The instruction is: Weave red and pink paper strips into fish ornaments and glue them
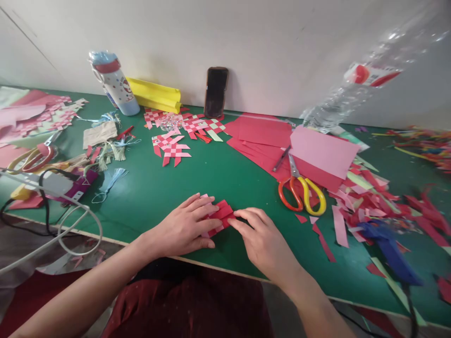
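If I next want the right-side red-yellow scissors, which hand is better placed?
Probably the right hand: it is nearer those scissors, while the left hand partly covers the red-pink woven paper.

A green table (225, 169) carries red sheets (262, 130), paper scraps (340, 226), woven pieces (173, 149) and tassels (117, 176).

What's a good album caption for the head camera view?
Left hand spread over red and pink paper, right hand at its edge, on a green table with checkered paper pieces beyond.
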